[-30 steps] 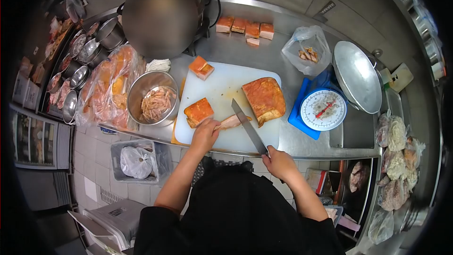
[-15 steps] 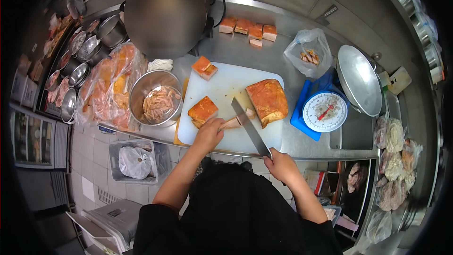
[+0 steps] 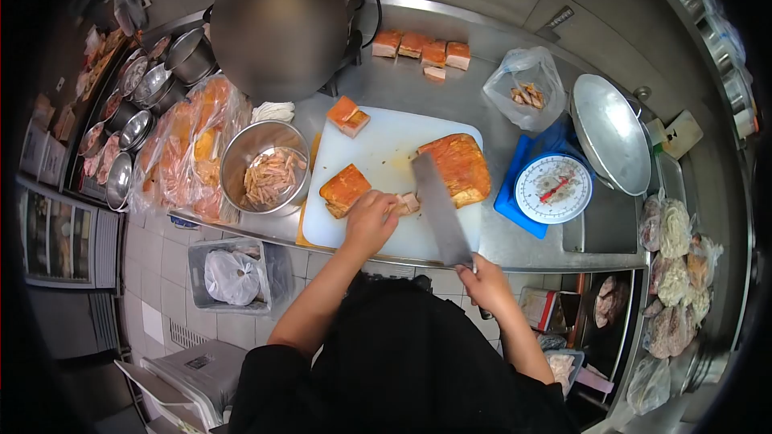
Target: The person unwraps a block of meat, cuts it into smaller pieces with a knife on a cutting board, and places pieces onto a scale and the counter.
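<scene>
Knife (image 3: 441, 207) beside meat strip (image 3: 408, 204) on board (image 3: 388, 137).
Your left hand (image 3: 372, 223) has its fingers bunched together at the strip, left of the knife; can't tell if they pinch it. Your right hand (image 3: 486, 283) has fingers wrapped round the knife, far end at the slab (image 3: 462, 170). Curl left fingertips back, keep strip flat, 1 smooth stroke.

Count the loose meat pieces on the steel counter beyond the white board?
5. From the left: first piece, second piece, third piece and fourth piece, roughly in a row; a small piece lies just in front of the third. Others could be hidden behind.
</scene>
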The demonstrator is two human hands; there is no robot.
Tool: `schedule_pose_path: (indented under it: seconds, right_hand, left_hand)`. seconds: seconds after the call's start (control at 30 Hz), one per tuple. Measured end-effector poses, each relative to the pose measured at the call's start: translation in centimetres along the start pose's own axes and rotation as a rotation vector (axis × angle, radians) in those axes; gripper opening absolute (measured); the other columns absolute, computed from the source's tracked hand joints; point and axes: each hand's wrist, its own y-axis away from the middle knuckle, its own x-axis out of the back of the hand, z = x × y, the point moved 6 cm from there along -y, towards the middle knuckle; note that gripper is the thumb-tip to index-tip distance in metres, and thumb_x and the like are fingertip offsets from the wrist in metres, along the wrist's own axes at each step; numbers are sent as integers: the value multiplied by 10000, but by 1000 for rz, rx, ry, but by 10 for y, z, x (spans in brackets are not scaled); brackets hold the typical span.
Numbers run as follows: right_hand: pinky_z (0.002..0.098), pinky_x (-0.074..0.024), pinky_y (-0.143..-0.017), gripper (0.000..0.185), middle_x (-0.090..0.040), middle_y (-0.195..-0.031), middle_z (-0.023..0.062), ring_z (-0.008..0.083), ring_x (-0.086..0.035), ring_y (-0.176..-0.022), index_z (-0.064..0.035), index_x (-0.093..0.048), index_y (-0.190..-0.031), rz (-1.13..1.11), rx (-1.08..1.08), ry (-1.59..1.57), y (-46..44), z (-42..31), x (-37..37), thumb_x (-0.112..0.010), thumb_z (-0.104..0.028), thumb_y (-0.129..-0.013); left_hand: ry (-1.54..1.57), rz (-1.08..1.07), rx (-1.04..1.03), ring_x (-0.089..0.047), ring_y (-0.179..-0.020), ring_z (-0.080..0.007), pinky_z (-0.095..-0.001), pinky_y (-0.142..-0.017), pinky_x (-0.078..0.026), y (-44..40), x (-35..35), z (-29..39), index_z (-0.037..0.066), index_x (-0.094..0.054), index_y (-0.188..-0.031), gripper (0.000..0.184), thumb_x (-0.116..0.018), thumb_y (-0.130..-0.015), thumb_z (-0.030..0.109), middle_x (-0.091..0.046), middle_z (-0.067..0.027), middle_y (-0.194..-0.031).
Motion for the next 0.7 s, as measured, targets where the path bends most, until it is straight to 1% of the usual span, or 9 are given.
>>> schedule_pose_path:
  seconds: [0.07, 0.13, 0.2, 0.33, 0.4, 0.53, 0.6, 0.63, 0.7]
  right_hand:
    - [404, -513, -554, 338, -626, -596, 150, 261, -645, -516, -9, -635, -1131, 68, -15, -68, 5, 9, 17, -602, -314, -989]
    - [346, -466, -465, 309, -587, -543, 73, 166, -587, -434, -17, -635, -1125, 158, -34, -211, 13, 13, 34, -610, -295, -992]
    - [337, -458, -459, 296, -578, -544, 62, 159, -579, -433, -21, -635, -1118, 187, -39, -230, 17, 25, 41, -613, -287, -990]
    - [320, -442, -441, 249, -561, -554, 42, 145, -557, -427, -34, -631, -1078, 176, -90, -355, 24, 56, 37, -620, -265, -987]
    - [312, -425, -422, 197, -555, -548, 36, 141, -544, -415, -41, -603, -1012, 170, -102, -391, 28, 63, 32, -617, -236, -989]
    - [297, -406, -397, 171, -551, -549, 27, 139, -536, -407, -54, -580, -948, 107, -136, -512, 34, 79, 19, -625, -214, -988]
    - [297, -414, -409, 180, -559, -562, 26, 137, -543, -419, -57, -593, -955, 85, -158, -535, 38, 91, 14, -629, -230, -989]
    - [297, -422, -421, 190, -566, -574, 25, 135, -551, -432, -59, -606, -963, 61, -176, -552, 40, 96, 12, -633, -246, -990]
    - [296, -425, -424, 207, -564, -577, 24, 132, -553, -436, -52, -613, -982, 79, -194, -549, 46, 99, 14, -639, -258, -993]
  left_hand:
    - [-88, -26, -40, -575, -1129, -320, -476, -984, -441, -13, -23, 11, 71, -680, -1128, 359, -772, -829, 248, -619, -96, -1160]
    - [-230, -7, -133, -559, -1154, -308, -489, -1007, -417, -23, -49, 23, 69, -673, -1153, 410, -782, -824, 288, -612, -93, -1175]
    - [-383, -8, -232, -532, -1162, -273, -522, -1030, -370, -30, -66, 33, 66, -656, -1171, 506, -801, -803, 382, -598, -90, -1175]
    - [-340, -208, -162, -531, -1169, -291, -490, -998, -402, -31, -90, 18, 62, -647, -1149, 479, -792, -819, 378, -586, -107, -1211]
    - [-367, -242, -161, -587, -1029, -301, -483, -892, -462, -29, -93, 12, 82, -637, -1023, 392, -802, -804, 362, -587, -97, -1096]
    - [-345, -297, -112, -615, -874, -309, -462, -794, -506, -23, -92, 12, 88, -635, -997, 335, -789, -814, 322, -586, -109, -1071]
    - [-199, -232, 85, -635, -839, -322, -435, -776, -523, -27, -79, 7, 76, -625, -988, 331, -787, -827, 315, -603, -149, -1015]
    - [-195, -238, 67, -635, -839, -322, -435, -776, -523, -28, -80, 2, 76, -625, -988, 331, -787, -827, 315, -603, -149, -1015]
    - [143, 55, 256, -644, -881, -249, -381, -820, -517, -36, -68, -19, 48, -618, -988, 357, -770, -882, 353, -638, -130, -953]
